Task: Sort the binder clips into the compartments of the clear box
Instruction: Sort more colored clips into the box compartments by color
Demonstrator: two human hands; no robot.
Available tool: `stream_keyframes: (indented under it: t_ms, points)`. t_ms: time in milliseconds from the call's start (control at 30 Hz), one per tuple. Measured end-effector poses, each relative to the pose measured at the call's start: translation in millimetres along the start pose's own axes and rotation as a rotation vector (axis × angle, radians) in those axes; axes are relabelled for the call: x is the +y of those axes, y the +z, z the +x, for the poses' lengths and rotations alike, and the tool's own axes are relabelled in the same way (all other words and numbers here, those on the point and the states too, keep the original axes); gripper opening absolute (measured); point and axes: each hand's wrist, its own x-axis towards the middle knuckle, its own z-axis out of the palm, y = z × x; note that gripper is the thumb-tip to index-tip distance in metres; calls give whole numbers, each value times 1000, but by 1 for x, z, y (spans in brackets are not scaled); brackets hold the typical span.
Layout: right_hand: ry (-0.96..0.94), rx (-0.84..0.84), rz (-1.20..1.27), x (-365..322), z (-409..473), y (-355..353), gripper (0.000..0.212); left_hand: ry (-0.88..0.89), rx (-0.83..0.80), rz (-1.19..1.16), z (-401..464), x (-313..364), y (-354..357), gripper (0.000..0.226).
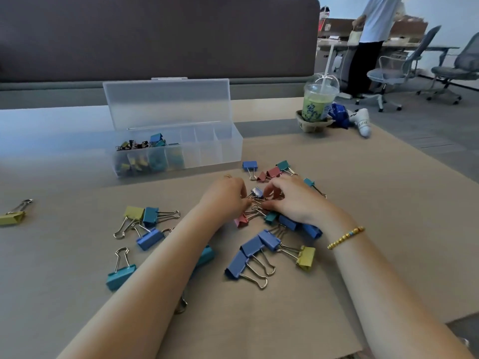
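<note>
both hands over the loose pile on the desk [363, 177]. left hand [228, 195] and right hand [293, 198] have fingers curled in on a small blue clip [257, 192] and the tangled wire handles beside it, likely to free one; exact grip on it unclear. clear box [220, 149] stands open just beyond, left compartments part filled, right ones bare. larger binder clips [248, 255] lie scattered nearer.

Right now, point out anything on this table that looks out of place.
One yellow binder clip lies alone at the far left edge, well apart from the pile under both hands. A cup of green drink stands at the back right, unrelated to the sorting.
</note>
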Motion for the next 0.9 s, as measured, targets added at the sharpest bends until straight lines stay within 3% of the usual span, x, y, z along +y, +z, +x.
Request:
stream_keyframes:
  t_ms: [467,567,767,900]
  points:
    - [14,-28,-68,-9,-2,1,18,-73,79,-251,5,-15,2,7]
    - [-18,7,-42,-10,-2,5,17,-83,91,-435,5,-15,1,12]
    - [95,252,494,1,-1,-11,14,-116,163,-802,3,-8,-12,13]
    - [210,310,903,15,2,-18,16,-209,206,-1237,2,-3,-20,16]
